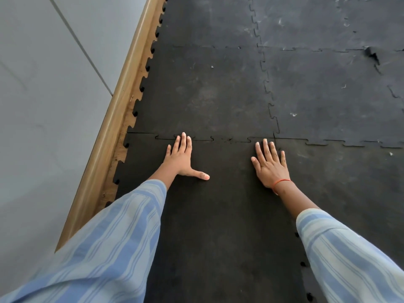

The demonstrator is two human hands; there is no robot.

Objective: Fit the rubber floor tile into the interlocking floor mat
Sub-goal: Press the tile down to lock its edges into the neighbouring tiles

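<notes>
A black rubber floor tile (225,215) lies flat below me, with toothed edges. Its far edge meets the interlocking floor mat (207,90) along a jigsaw seam (231,139). My left hand (182,159) rests palm down on the tile near the seam's left part, fingers spread, fingertips touching the seam. On the tile's far right corner my right hand (270,164) also lies flat, fingers apart, an orange thread round its wrist. Neither hand holds anything. Striped blue sleeves cover both forearms.
A tan wooden skirting board (113,119) runs along the mat's left edge under a grey wall (43,106). More black tiles (328,95) extend to the right and far side, scuffed white. A torn, lifted spot (371,54) shows at far right.
</notes>
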